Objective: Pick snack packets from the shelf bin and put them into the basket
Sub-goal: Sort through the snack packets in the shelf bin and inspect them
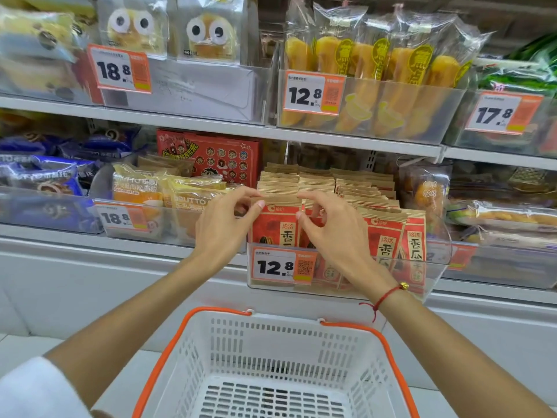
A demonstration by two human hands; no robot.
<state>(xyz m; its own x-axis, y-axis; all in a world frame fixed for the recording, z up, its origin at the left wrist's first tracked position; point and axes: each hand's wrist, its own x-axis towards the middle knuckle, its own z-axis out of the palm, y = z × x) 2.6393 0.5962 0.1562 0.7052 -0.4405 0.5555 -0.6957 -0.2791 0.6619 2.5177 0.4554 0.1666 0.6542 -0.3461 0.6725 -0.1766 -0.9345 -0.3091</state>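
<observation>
Left hand (221,229) and right hand (334,229) both up at the shelf bin (434,267), fingers curled, thumb and fingertips pinching the top edge of the front snack packet (275,226). Packet is red with a tan kraft top strip and black characters, standing upright at the bin's left front; more packets (328,184) are packed in rows behind. Clear bin front carries a 12.8 price tag (283,267). White basket (271,336) with orange rim sits below, apart from the bin.

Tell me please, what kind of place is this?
Most likely a shop's snack aisle: shelves carry clear bins with price tags, packaged snacks such as red packets, and a white shopping basket waits below the hands.
</observation>
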